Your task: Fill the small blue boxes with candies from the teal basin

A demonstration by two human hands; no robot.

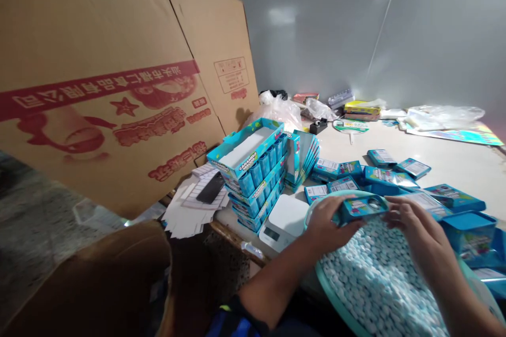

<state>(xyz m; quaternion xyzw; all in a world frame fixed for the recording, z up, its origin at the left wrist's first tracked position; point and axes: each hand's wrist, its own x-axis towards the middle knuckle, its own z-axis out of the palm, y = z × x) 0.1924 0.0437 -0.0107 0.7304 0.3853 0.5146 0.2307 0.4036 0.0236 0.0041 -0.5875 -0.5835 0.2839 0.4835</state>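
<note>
Left hand wrapped round a small blue box, held over the far side of a teal basin. Box likely light, stiff, smooth, dentable; best held by its long edges. Right hand curled at its right end; gripping or merely touching, can't tell. Around: stacked trays, white scale beside basin, pale pellets inside, loose boxes crowding the right.

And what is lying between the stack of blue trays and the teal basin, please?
In the head view, a white scale lies between the tray stack and the teal basin.
</note>
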